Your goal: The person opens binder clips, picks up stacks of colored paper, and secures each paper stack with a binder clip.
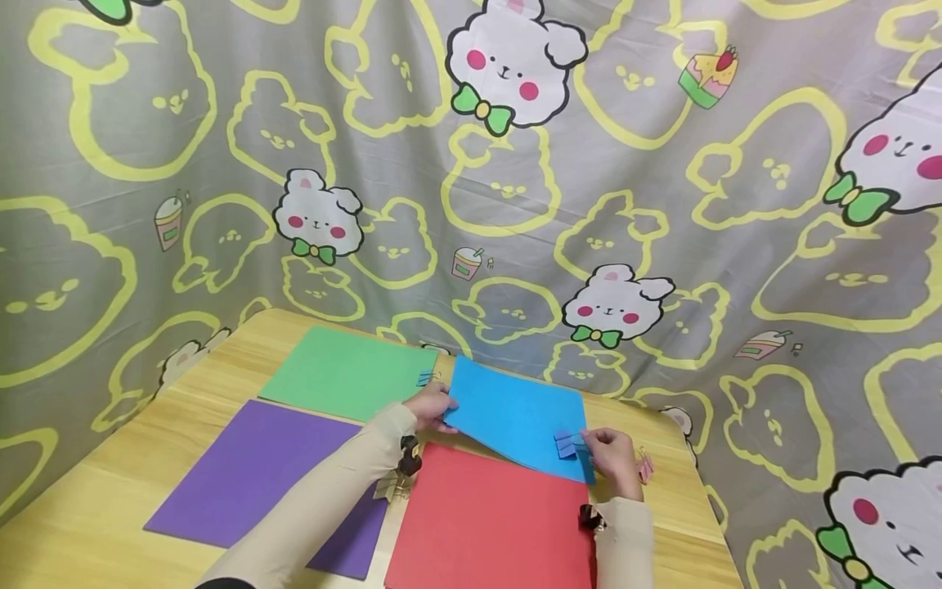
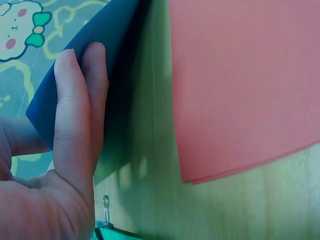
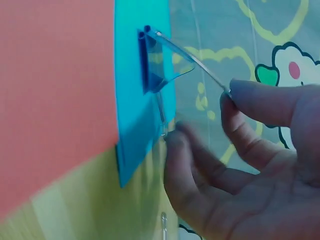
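Note:
A blue sheet of paper (image 1: 515, 409) lies at the back right, its left end raised off the table. My left hand (image 1: 432, 406) pinches that end; in the left wrist view two fingers (image 2: 72, 105) lie along one face of the sheet, with the thumb on the other side. Near the sheet's right end, a purple-blue binder clip (image 1: 565, 444) overlaps the paper. My right hand (image 1: 614, 460) holds this clip by its wire handles. The right wrist view shows the clip (image 3: 154, 65) from the side, its handles spread apart between thumb and fingers.
A red sheet (image 1: 493, 523) lies in front of the blue one, in two layers. Green (image 1: 349, 372) and purple (image 1: 221, 474) sheets are on the left. Further clips lie about: blue (image 1: 424, 378), gold (image 1: 388, 488) and pink (image 1: 645, 466). A patterned curtain (image 1: 515, 237) hangs behind the wooden table.

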Demonstrator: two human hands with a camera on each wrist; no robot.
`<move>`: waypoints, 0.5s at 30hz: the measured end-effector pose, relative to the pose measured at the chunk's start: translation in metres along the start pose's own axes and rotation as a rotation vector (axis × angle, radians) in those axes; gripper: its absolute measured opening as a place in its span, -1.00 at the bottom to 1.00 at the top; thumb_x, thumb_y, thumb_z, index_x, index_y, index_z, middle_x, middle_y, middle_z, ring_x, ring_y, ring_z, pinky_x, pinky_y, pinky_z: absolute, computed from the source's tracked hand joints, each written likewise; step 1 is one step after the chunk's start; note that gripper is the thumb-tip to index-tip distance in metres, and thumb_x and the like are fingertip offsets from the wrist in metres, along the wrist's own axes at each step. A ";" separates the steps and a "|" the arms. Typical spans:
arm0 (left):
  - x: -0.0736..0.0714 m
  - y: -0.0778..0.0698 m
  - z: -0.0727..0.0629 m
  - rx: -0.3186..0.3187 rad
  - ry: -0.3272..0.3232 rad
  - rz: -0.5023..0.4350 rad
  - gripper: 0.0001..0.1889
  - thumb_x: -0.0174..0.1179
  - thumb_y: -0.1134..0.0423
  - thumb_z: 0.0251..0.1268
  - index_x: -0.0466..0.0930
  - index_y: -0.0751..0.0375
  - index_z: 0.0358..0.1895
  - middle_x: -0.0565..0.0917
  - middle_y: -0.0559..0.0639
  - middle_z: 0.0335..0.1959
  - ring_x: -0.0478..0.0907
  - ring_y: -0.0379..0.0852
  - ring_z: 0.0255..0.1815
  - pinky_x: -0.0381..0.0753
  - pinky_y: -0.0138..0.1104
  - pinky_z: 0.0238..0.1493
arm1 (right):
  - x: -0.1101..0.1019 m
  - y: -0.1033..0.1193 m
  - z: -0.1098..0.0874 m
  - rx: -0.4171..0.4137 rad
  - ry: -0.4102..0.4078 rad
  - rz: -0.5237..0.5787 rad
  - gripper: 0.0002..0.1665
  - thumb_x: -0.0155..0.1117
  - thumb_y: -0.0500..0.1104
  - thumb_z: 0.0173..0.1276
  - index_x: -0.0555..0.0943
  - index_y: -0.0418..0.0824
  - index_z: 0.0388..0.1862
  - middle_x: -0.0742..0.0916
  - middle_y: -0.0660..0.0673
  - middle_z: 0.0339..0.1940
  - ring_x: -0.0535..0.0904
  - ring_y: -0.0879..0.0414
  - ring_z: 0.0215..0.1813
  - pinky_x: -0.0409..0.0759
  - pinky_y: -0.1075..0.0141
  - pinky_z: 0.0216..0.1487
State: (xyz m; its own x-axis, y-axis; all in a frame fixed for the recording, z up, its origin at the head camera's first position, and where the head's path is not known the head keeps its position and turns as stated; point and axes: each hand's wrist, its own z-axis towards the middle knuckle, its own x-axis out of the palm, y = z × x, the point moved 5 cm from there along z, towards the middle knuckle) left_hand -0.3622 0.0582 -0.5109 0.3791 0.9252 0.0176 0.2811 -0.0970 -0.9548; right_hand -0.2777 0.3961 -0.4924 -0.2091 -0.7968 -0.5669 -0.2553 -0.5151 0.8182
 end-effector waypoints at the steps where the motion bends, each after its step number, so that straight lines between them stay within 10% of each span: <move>1: 0.000 0.001 0.002 0.001 -0.003 -0.004 -0.96 -0.06 0.50 0.53 0.31 0.37 -0.17 0.46 0.08 -0.48 0.54 -0.12 -0.57 0.83 -0.20 -0.33 | 0.000 0.000 0.000 0.013 0.016 0.017 -0.57 0.17 -0.08 0.60 0.63 -0.49 0.04 0.66 -0.21 -0.20 0.53 0.08 -0.22 0.56 0.36 -0.27; 10: -0.001 0.002 0.005 0.018 -0.010 -0.076 -0.91 -0.05 0.52 0.52 0.33 0.33 -0.23 0.52 0.11 -0.41 0.60 -0.13 -0.52 0.79 -0.30 -0.39 | -0.014 0.003 -0.006 0.038 0.020 0.115 -0.57 0.03 -0.09 0.66 0.46 -0.52 0.03 0.61 -0.09 -0.47 0.57 0.15 -0.37 0.66 0.34 -0.29; 15: -0.001 0.000 0.001 0.027 -0.017 -0.130 -0.68 -0.03 0.49 0.53 0.34 0.54 0.25 0.52 0.16 -0.27 0.64 -0.09 -0.39 0.79 -0.31 -0.36 | -0.023 0.002 -0.011 0.054 0.045 0.212 -0.59 -0.06 -0.08 0.70 0.41 -0.48 0.00 0.57 -0.18 -0.28 0.69 0.10 -0.34 0.77 0.22 -0.25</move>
State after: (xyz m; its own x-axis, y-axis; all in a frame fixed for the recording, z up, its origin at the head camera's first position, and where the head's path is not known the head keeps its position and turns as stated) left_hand -0.3637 0.0574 -0.5109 0.3263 0.9353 0.1366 0.3032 0.0334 -0.9524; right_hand -0.2635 0.4099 -0.4768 -0.2219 -0.8993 -0.3767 -0.2607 -0.3176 0.9117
